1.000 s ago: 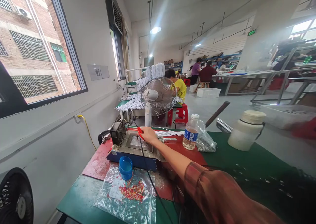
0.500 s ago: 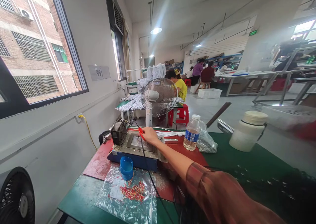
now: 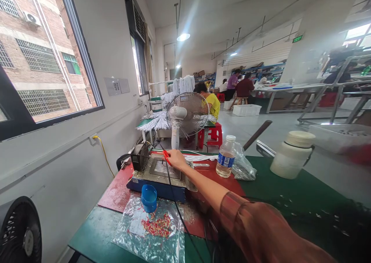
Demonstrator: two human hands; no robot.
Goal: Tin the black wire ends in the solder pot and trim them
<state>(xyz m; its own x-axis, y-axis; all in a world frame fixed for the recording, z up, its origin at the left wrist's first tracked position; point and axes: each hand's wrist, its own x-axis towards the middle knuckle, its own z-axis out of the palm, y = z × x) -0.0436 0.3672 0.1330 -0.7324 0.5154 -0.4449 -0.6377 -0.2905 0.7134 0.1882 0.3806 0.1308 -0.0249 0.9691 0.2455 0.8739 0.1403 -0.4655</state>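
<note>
My right hand (image 3: 175, 159) reaches over a blue-based bench machine with a metal top plate (image 3: 155, 173), closed around a red-handled tool (image 3: 166, 157). The tool's working end is too small to make out. A black cord (image 3: 174, 201) runs in front of the machine, past the hand. At the machine's left end sits a small black fan (image 3: 140, 157). My left hand is out of view. In front of the machine, a blue cup (image 3: 148, 198) stands on a clear plastic bag (image 3: 133, 241), beside scattered small red and yellow pieces (image 3: 158, 225).
To the right stand a labelled bottle (image 3: 225, 157), a plastic bag of small parts (image 3: 244, 168) and a cream flask (image 3: 292, 155). White wires (image 3: 199, 157) lie behind the machine. Beyond the bench are a standing fan (image 3: 177, 113) and a person in yellow (image 3: 213, 104).
The view has shifted very slightly. My right hand stays over the machine with the red-handled tool, and a small dark spot now shows on the plate beside it.
</note>
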